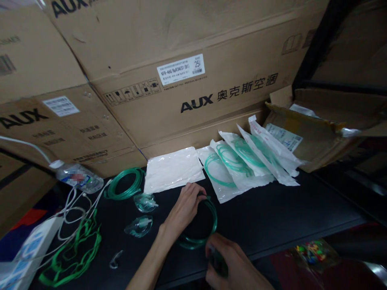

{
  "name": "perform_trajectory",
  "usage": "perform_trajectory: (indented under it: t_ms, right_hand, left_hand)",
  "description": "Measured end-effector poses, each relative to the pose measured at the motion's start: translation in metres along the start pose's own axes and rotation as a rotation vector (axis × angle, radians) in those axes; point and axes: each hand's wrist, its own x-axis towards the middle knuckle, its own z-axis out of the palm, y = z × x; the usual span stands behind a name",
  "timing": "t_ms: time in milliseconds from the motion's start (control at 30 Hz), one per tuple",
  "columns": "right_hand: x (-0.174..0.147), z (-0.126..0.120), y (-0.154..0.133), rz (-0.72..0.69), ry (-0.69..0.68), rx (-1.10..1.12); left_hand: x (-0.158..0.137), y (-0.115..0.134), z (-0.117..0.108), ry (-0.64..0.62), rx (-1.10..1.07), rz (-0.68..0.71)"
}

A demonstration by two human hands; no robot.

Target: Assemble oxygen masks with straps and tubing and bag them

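A coil of clear green tubing [215, 217] lies on the dark tabletop between my hands. My left hand [189, 203] reaches to the coil's far side, fingers bent and closed on the tubing there. At the coil's near right side, my right hand [234, 264] is curled and slightly blurred; a dark, greenish shape shows within its fingers, too unclear to name. Left of my left hand lie two clear green face masks, the farther mask [145, 202] and the nearer mask [140, 226]. Behind them rests another tubing coil [125, 184].
Several white packets [238, 159] with green tubing lean in a row, beside a white packet [173, 170]. Green elastic straps [75, 257], a small clear connector [115, 259], a power strip [39, 255] and a bottle [80, 177] occupy the left. Large cardboard boxes [181, 125] stand behind; an open carton [314, 133] is right.
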Motion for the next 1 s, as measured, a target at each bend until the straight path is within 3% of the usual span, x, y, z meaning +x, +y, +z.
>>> perform_trajectory:
  t_ms: [133, 367, 500, 733, 1000]
  right_hand:
    - [0.003, -0.004, 0.0, -0.004, -0.002, 0.023]
    - [0.003, -0.013, 0.001, 0.042, -0.027, 0.024]
    - [0.001, -0.022, -0.001, 0.103, -0.049, 0.049]
    - [0.005, -0.043, 0.023, 0.292, 0.032, 0.389]
    - [0.004, -0.055, 0.039, 0.248, 0.045, 0.453]
  left_hand:
    - [-0.016, 0.013, -0.004, 0.039, -0.039, -0.006]
    - [-0.023, 0.024, -0.013, -0.209, 0.045, 0.051]
    - [-0.022, 0.025, -0.013, -0.279, 0.082, 0.042]
    - [-0.025, 0.021, -0.008, -0.202, 0.013, 0.008]
    - [-0.027, 0.013, -0.007, -0.113, -0.107, 0.013]
